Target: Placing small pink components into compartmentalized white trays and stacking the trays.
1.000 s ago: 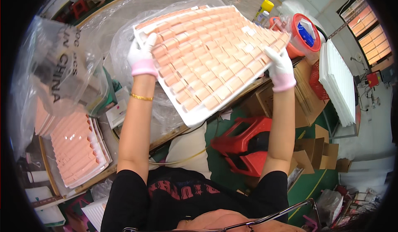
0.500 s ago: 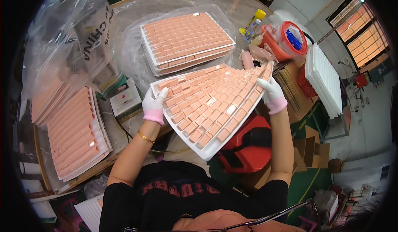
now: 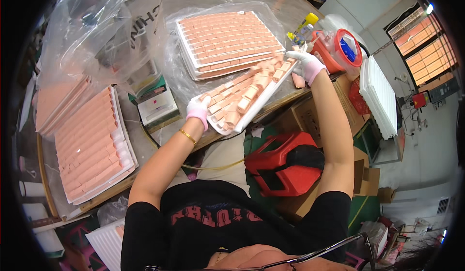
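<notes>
Both my hands, in white gloves with pink cuffs, hold a white ribbed tray (image 3: pixel 265 105) above the table's near edge. It is steeply tilted, and its rows of small peach-pink blocks (image 3: pixel 249 97) look jumbled, with some bunched toward the lower long side. My left hand (image 3: pixel 198 110) is closed on the near left end. My right hand (image 3: pixel 306 65) grips the far right end. Just beyond, a stack of similar filled trays (image 3: pixel 230 41) lies on clear plastic sheeting.
More trays of pink blocks (image 3: pixel 89 145) lie at the left, beside a small white-topped box (image 3: pixel 157 109) and a large clear plastic bag (image 3: pixel 106 34). Red tubs (image 3: pixel 328 53) and a yellow bottle (image 3: pixel 308 20) stand at the right. Below is a red stool (image 3: pixel 290 162).
The tray has gone from showing its broad face to a steep tilt, farther from my body. Its blocks have shifted out of their neat rows. My right hand has moved up and away.
</notes>
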Motion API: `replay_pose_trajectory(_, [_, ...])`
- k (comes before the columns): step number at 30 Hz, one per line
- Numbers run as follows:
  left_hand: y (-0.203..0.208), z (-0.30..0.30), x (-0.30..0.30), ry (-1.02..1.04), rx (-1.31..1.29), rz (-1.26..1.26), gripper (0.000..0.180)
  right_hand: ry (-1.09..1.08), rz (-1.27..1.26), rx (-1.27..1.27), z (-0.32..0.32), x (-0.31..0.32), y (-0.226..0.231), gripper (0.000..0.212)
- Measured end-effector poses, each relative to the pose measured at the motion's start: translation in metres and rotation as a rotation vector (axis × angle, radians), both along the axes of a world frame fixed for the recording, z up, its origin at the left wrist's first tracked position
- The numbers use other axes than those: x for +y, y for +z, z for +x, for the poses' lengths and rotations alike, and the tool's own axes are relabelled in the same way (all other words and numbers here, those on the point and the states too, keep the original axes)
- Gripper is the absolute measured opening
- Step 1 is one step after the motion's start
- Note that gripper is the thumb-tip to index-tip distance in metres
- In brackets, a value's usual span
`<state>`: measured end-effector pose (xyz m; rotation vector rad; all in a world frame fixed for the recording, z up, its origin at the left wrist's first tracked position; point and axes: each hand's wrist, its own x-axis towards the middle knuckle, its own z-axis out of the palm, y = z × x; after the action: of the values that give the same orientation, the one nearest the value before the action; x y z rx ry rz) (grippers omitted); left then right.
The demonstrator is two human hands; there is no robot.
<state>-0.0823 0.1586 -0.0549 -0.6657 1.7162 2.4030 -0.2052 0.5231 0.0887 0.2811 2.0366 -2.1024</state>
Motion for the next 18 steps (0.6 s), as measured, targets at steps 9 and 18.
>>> replay_pose_trajectory(9, [-0.033, -0.037, -0.004, 0.098, -0.175, 0.284, 0.03, -0.219, 0.248, -0.129, -0.028, -0.015, 0.011, 0.041])
replay_pose_trajectory(18, [0.004, -0.033, -0.01, 0.096, -0.321, 0.716, 0.038, -0.22, 0.456, 0.013, -0.019, -0.078, 0.052, 0.067])
